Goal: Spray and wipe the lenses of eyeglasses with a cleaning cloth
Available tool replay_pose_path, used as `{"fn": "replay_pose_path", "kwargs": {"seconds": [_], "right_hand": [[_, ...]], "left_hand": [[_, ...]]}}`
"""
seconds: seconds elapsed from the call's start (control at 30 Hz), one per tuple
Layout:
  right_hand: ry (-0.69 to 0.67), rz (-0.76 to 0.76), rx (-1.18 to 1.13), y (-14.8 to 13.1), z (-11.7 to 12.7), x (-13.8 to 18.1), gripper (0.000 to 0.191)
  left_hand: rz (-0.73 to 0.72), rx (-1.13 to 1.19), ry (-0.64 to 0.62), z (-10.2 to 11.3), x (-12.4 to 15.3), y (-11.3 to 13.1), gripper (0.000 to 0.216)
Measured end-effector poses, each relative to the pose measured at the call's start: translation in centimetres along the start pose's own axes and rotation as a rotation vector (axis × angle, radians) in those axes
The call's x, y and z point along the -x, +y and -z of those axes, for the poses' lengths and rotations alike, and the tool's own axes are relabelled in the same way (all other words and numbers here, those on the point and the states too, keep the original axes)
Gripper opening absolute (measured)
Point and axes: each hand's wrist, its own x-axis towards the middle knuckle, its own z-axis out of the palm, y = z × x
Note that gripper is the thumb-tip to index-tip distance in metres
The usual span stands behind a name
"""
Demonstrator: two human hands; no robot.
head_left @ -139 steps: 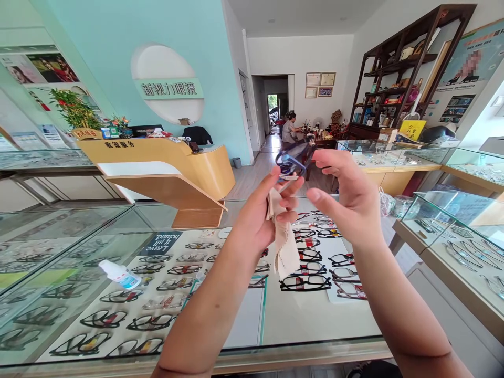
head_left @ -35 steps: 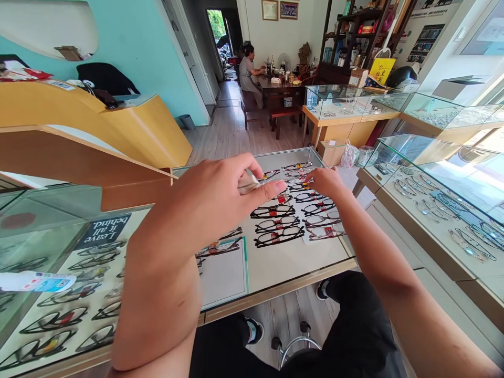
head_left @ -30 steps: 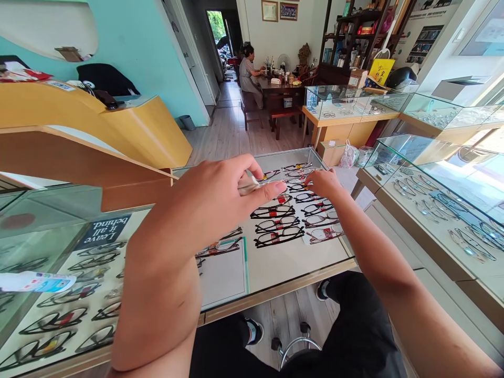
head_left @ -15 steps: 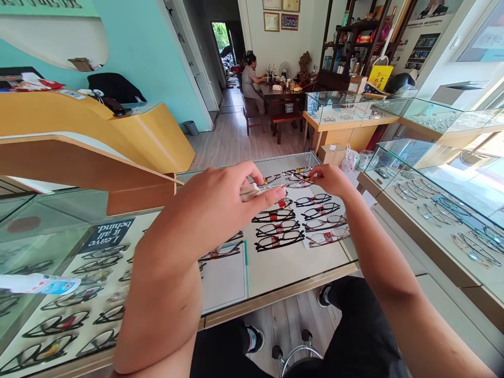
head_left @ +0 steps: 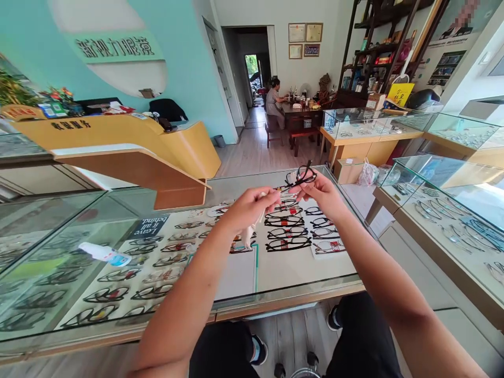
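My right hand [head_left: 321, 191] grips a pair of dark-framed eyeglasses [head_left: 306, 175], raised above the far part of the glass display counter [head_left: 236, 315]. Pinched closed, my left hand [head_left: 255, 206] has a whitish cloth [head_left: 248, 237] hanging below its fingers. Those fingertips come close to one end of the eyeglasses; whether they touch cannot be made out. Rows of other glasses [head_left: 288, 243] with small red tags lie beneath both hands, in the counter.
A white spray bottle [head_left: 104, 254] lies on the counter at left. More glass cases [head_left: 444, 210] stand to the right. Beyond are a yellow reception desk [head_left: 192, 152] and a person [head_left: 274, 102] seated at a dark table. A wheeled stool [head_left: 307, 371] is under me.
The right hand has lifted the eyeglasses up from near the far rows. My left hand has drawn back and lower with the cloth, and the view has turned left.
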Motion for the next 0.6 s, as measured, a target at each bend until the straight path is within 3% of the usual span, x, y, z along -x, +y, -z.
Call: {"fn": "replay_pose_path", "kwargs": {"seconds": [0.1, 0.23, 0.37, 0.6], "right_hand": [[0.012, 0.112, 0.181, 0.9, -1.9, 0.7, 0.027], [0.013, 0.226, 0.52, 2.2, -3.4, 1.5, 0.014], [-0.021, 0.289, 0.767, 2.8, -4.1, 2.0, 0.02], [-0.112, 0.368, 0.874, 2.8, -4.4, 2.1, 0.028]], "left_hand": [[0.02, 0.29, 0.021, -0.2, -0.5, -3.4, 0.057], [0.012, 0.457, 0.103, -0.3, -0.5, -5.7, 0.057], [0.019, 0.461, 0.139, -0.5, -0.6, -6.7, 0.06], [-0.016, 0.319, 0.148, -0.3, -0.6, -7.7, 0.061]]}}
